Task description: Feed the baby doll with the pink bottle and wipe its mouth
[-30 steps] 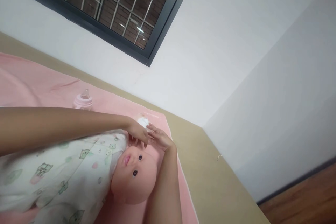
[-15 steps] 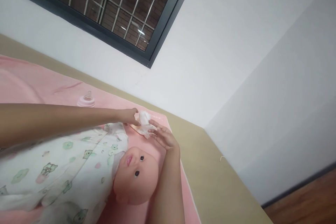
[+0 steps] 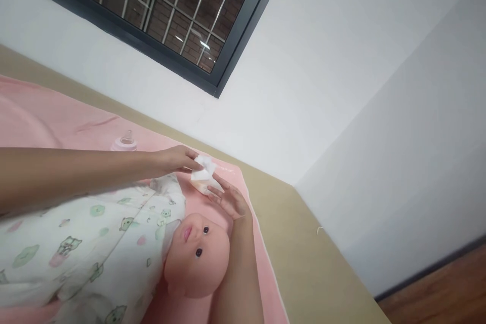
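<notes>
My left hand (image 3: 178,158) reaches across from the left, its fingers closed on a thin white wipe (image 3: 205,163). Beneath the wipe lies a small pack (image 3: 198,185), white and peach, partly covered. My right hand (image 3: 231,200) comes up from below with fingers stretched and apart; its fingertips lie at the right edge of the wipe and pack. Close under both hands rests a baby doll's head (image 3: 199,258), face up, beside my right forearm. The doll wears a white suit (image 3: 114,228) with green and pink animal prints, partly behind my left forearm.
A baby bottle (image 3: 124,143) with a pink collar and clear teat shows behind my left forearm. Everything lies on a pink mat (image 3: 45,111) over a tan tabletop (image 3: 304,258). A white wall and a dark-framed window (image 3: 216,78) stand beyond.
My left hand has shifted onto the wipe, which is now lifted and spread more to the left. My right hand has moved slightly left.
</notes>
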The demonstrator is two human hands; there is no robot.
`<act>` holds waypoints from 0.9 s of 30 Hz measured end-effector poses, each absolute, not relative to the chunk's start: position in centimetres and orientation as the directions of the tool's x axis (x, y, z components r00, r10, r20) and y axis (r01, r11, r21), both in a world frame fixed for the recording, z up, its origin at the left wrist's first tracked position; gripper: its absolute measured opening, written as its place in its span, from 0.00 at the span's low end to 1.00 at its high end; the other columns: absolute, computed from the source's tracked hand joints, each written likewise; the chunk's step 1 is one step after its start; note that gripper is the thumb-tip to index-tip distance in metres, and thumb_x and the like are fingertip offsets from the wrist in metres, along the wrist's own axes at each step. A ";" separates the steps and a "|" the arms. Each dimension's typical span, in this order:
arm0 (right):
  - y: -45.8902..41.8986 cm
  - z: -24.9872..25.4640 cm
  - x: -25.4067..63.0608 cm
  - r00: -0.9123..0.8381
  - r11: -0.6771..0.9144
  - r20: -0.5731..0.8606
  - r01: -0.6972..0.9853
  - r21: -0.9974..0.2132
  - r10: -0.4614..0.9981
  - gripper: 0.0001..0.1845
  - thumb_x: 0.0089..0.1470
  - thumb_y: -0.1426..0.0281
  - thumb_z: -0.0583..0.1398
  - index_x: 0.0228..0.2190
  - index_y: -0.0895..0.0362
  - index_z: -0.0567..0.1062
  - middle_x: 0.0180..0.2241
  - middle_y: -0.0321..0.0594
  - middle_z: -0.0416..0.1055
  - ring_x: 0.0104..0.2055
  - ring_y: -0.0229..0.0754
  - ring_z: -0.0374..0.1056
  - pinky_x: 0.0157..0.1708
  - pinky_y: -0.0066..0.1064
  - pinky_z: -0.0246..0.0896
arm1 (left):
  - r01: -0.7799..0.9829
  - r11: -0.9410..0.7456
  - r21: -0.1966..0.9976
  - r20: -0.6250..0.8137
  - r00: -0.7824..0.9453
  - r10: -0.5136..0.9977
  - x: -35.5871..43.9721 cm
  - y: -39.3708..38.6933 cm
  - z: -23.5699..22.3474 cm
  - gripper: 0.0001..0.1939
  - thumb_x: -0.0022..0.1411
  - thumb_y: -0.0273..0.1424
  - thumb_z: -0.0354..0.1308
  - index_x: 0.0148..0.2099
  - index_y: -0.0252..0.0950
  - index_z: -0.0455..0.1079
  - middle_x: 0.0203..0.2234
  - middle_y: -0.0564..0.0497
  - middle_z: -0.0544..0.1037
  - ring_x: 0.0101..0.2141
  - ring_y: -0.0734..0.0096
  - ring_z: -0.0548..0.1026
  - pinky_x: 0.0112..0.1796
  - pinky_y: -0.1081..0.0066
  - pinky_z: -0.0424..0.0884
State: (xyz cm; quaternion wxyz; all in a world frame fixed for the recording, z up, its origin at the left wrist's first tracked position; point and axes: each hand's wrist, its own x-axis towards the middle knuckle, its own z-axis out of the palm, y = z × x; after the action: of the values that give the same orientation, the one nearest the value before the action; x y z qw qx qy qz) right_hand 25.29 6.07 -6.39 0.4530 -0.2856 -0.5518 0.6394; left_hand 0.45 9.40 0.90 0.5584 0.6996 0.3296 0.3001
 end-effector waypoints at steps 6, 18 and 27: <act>6.1 -7.7 24.3 -0.466 -0.102 0.025 -0.245 -0.964 0.884 0.28 0.48 0.55 0.63 0.49 0.54 0.73 0.48 0.48 0.72 0.52 0.49 0.68 0.56 0.47 0.57 | -0.012 -0.040 0.999 0.038 0.667 0.744 -2.2 7.7 2.1 0.18 0.48 0.29 0.61 0.44 0.35 0.72 0.31 0.50 0.77 0.33 0.66 0.75 0.31 0.74 0.70; 6.9 -9.6 24.2 -0.512 -0.190 -0.052 -0.220 -0.957 0.857 0.23 0.52 0.62 0.62 0.48 0.58 0.74 0.58 0.48 0.63 0.56 0.48 0.65 0.61 0.43 0.52 | 0.063 0.008 0.998 -0.050 0.716 0.697 -5.9 5.0 1.9 0.22 0.50 0.41 0.67 0.46 0.40 0.70 0.36 0.50 0.79 0.33 0.64 0.77 0.31 0.72 0.71; 6.7 -9.5 23.9 -0.499 -0.173 -0.054 -0.195 -0.965 0.865 0.22 0.52 0.61 0.61 0.47 0.57 0.75 0.58 0.45 0.63 0.57 0.50 0.64 0.61 0.45 0.51 | 0.292 -0.269 0.918 -0.007 0.690 0.723 -5.1 1.5 1.6 0.18 0.51 0.47 0.60 0.34 0.37 0.74 0.21 0.53 0.73 0.22 0.70 0.69 0.21 0.75 0.60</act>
State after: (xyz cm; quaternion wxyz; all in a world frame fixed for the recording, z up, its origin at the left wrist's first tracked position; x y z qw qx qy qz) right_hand 23.94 6.74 -9.47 0.3820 -0.3237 -0.5174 0.6939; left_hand -5.10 1.50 1.64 0.5060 0.7675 0.3307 0.2132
